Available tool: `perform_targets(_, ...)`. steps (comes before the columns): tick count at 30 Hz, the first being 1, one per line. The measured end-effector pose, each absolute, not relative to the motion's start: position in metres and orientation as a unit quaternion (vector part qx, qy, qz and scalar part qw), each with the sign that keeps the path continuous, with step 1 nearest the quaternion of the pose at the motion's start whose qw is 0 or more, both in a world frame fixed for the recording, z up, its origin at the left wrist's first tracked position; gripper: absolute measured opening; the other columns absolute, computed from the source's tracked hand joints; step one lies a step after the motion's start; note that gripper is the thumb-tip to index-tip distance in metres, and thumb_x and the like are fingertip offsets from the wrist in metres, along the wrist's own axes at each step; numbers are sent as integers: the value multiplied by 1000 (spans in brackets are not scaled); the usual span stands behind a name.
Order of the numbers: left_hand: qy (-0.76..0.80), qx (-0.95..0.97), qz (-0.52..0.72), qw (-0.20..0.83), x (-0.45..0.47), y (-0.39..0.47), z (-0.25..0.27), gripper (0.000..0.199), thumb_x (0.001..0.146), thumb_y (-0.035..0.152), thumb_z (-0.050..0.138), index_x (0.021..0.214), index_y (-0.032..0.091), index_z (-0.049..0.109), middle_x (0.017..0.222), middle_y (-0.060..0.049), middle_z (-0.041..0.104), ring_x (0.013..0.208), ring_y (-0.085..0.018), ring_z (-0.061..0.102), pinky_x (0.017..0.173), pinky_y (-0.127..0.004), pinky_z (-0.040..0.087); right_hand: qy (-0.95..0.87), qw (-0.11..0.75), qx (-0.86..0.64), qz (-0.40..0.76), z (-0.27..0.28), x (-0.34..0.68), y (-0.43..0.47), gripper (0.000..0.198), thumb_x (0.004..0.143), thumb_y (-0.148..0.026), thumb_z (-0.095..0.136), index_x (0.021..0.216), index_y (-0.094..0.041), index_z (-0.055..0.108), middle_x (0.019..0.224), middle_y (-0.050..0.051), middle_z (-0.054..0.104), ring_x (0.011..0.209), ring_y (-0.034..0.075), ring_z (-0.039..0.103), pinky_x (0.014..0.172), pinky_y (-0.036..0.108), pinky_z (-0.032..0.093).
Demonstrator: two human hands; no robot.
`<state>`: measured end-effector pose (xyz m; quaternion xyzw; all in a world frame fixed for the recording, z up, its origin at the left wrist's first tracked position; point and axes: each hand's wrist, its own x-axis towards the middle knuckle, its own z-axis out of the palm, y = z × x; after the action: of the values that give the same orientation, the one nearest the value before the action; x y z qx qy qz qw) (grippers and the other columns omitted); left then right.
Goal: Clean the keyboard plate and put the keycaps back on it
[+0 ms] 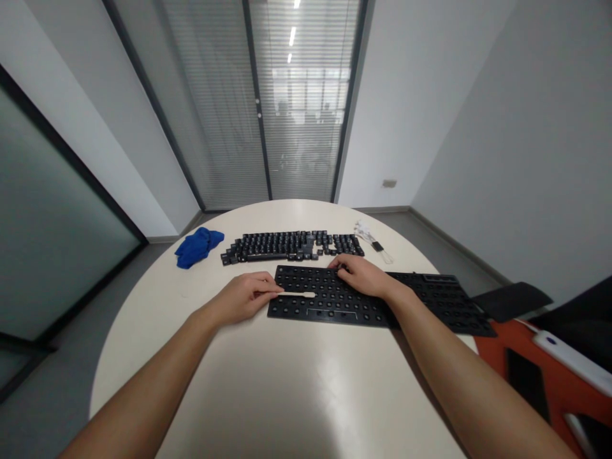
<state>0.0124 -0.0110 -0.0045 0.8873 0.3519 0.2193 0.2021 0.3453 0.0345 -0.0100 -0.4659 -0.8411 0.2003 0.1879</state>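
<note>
The round, pale table (pixel 248 382) is supporting the parts; its smooth top is reflecting light between the forearms. The left hand (pixel 246 294) is pinching a white stick (pixel 299 294) between thumb and fingers, with the flat tip lying over a black keyboard base (pixel 363 307). The base is lying lengthwise across the table. The right hand (pixel 359 274) is resting on it, fingers bent near the far edge; whether they are clamping or only touching cannot be told. Beyond the base, black keycaps (pixel 277 245) are sitting in rows, their legends appearing too small to read. A blue cloth (pixel 197 247) is lying crumpled to their left, a wire tool (pixel 378 247) to their right. Farther back, dark-framed glass panels (pixel 306 140) with blinds are standing beside a white wall (pixel 406 95).
</note>
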Motion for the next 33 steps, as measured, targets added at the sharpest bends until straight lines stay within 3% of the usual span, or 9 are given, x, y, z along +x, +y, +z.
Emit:
perform_targets(11,341,890,200,225,15,-15,-3,25,100,34,55,112,31,77,100,-3,72,86,-16,66,76,-27,50,-840,191,-466,201,-10,345,34,26,85,-10,50,101,-19,69,106,7,71,97,21,65,88,32,48)
perform_targets(23,409,876,233,109,29,-13,-16,33,103,25,45,129,27,66,115,-4,66,101,-19,64,88,-32,51,-840,188,-466,203,-9,345,34,26,84,-10,50,101,-18,69,105,7,71,96,22,65,88,34,48)
perform_targets(29,477,849,224,39,32,-13,-18,30,102,26,47,122,27,69,111,-3,71,99,-21,66,80,-31,53,-841,187,-467,199,-6,344,32,26,84,-9,50,100,-18,68,103,8,71,94,22,65,86,34,49)
perform_targets(33,465,841,275,30,36,-14,-18,30,101,22,46,122,24,68,112,-4,71,102,-21,66,86,-35,54,-851,192,-455,182,-7,342,33,27,83,-6,51,100,-17,68,102,8,71,93,22,64,86,35,49)
